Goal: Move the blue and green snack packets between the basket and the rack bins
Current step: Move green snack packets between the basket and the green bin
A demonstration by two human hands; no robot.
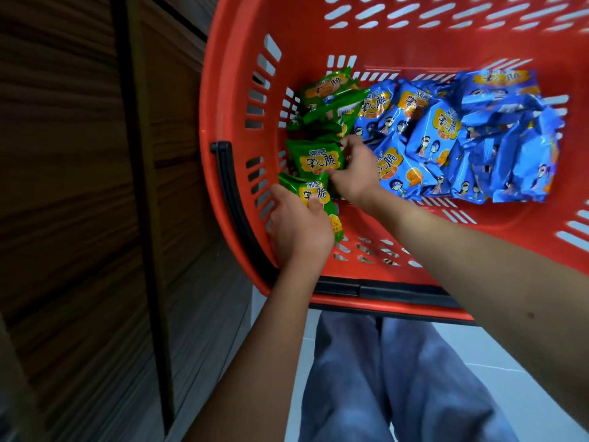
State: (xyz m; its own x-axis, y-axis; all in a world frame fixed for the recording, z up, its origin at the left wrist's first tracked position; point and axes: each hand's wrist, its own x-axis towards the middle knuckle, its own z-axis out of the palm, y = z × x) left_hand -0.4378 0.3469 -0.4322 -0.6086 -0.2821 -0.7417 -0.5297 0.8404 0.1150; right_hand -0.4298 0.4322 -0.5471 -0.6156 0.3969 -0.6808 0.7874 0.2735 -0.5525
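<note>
A red plastic basket [398, 33] with slotted walls fills the upper right. Several green snack packets [328, 90] lie along its left side and a heap of blue snack packets [471, 135] fills its middle and right. My left hand [298, 231] grips one green packet [314, 191] near the basket's left wall. My right hand [355, 170] pinches the edge of another green packet [315, 157] just above it. Both hands are inside the basket.
A dark wooden cabinet wall [79, 186] stands close on the left. The basket's black handle [232, 202] runs along its left and near rim. My legs in blue trousers [398, 378] and a pale tiled floor [510, 362] lie below.
</note>
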